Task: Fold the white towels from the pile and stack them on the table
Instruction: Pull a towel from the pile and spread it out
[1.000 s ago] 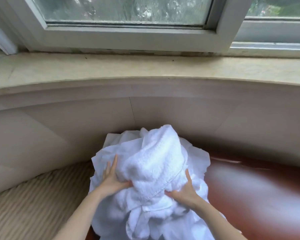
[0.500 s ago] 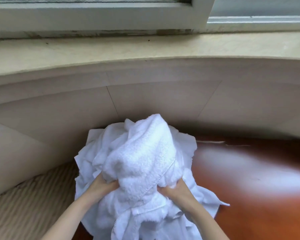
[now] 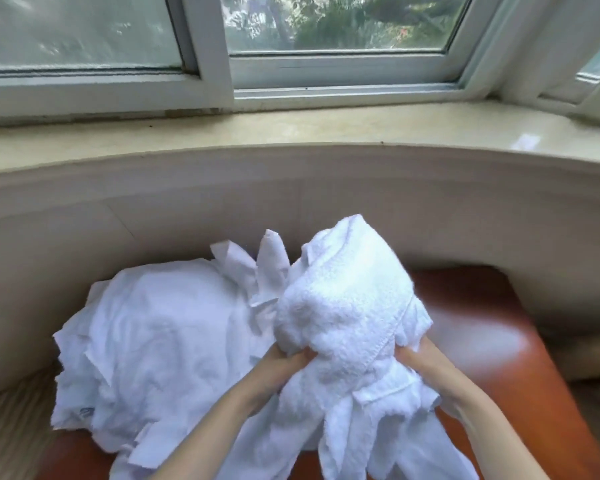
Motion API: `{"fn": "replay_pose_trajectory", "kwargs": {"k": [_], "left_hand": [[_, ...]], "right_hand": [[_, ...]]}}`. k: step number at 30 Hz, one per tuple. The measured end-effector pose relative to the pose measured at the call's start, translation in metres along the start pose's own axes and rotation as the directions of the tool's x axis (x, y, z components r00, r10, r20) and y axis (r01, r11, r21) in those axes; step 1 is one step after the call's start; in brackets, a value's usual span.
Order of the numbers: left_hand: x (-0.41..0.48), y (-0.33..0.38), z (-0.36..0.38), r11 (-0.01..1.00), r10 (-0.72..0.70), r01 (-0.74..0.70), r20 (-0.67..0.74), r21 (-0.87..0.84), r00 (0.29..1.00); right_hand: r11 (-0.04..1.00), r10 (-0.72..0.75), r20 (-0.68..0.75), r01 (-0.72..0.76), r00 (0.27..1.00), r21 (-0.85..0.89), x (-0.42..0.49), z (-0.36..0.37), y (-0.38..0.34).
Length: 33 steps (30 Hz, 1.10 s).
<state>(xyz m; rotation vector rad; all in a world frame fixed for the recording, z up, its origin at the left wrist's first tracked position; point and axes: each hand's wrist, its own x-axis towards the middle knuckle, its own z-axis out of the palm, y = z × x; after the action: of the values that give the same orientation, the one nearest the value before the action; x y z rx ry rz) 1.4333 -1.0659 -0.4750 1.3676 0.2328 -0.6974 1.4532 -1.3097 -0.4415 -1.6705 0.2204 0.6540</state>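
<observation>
A bunched white towel (image 3: 347, 299) is lifted above the reddish-brown table (image 3: 482, 348), its loose ends hanging down toward me. My left hand (image 3: 284, 363) grips its left underside with curled fingers. My right hand (image 3: 421, 360) grips its right underside, fingers buried in the cloth. A rumpled pile of white towels (image 3: 153, 348) lies on the left part of the table, touching the held towel's left side.
A curved beige wall (image 3: 291, 202) rises right behind the table, topped by a stone window sill (image 3: 326, 128) and white window frames. A striped beige surface (image 3: 11, 427) lies at the lower left. Glossy tabletop shows to the right of the towel.
Both hands have carried the bunched towel up and to the right, away from the pile, which now lies spread at the left. The camera has tilted up, showing the windows.
</observation>
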Motion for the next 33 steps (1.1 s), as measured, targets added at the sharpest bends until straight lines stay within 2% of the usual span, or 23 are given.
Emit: {"fn": "replay_pose_trajectory", "kwargs": {"k": [4,8,10,12,15,18,21,25,28,30,33], "left_hand": [[0.026,-0.006,0.064,1.0,0.024,-0.024,-0.008,-0.019,1.0],[0.048,-0.036,0.087,0.998,-0.068,0.067,-0.068,-0.014,0.995],[0.055,-0.05,0.089,0.993,-0.078,0.088,-0.113,0.082,0.99],[0.062,-0.067,0.082,0.959,-0.117,0.17,-0.229,0.228,0.966],[0.069,-0.089,0.06,0.846,-0.16,0.352,-0.439,0.4,0.884],[0.06,-0.102,0.033,0.807,-0.182,0.43,-0.522,0.405,0.834],[0.035,-0.114,-0.003,0.75,-0.187,0.507,-0.6,0.424,0.778],[-0.004,-0.126,-0.056,0.767,-0.232,0.583,-0.731,0.268,0.642],[-0.036,-0.129,-0.093,0.809,-0.268,0.574,-0.791,0.125,0.55],[-0.057,-0.13,-0.117,0.829,-0.282,0.557,-0.819,0.055,0.499],[-0.082,-0.126,-0.156,0.869,-0.259,0.493,-0.889,-0.044,0.377]], "right_hand": [[0.992,0.125,-0.04,-0.126,0.991,-0.027,-0.005,-0.066,0.03],[0.982,0.181,-0.046,-0.178,0.982,0.059,0.01,-0.101,0.063],[0.985,0.174,-0.088,-0.175,0.981,0.001,0.018,-0.107,0.073],[0.977,0.18,-0.13,-0.192,0.975,-0.088,0.025,-0.106,0.085],[0.941,0.256,-0.091,-0.27,0.962,-0.206,0.034,-0.101,0.106],[0.886,0.345,0.006,-0.324,0.938,-0.332,0.041,-0.087,0.12],[0.832,0.395,0.025,-0.346,0.918,-0.435,0.049,-0.064,0.128],[0.75,0.391,0.052,-0.285,0.919,-0.597,0.07,-0.022,0.122],[0.695,0.346,0.096,-0.186,0.933,-0.694,0.089,0.019,0.11],[0.699,0.32,0.131,-0.14,0.938,-0.701,0.099,0.052,0.1],[0.741,0.288,0.174,-0.103,0.942,-0.663,0.114,0.105,0.084]]}}
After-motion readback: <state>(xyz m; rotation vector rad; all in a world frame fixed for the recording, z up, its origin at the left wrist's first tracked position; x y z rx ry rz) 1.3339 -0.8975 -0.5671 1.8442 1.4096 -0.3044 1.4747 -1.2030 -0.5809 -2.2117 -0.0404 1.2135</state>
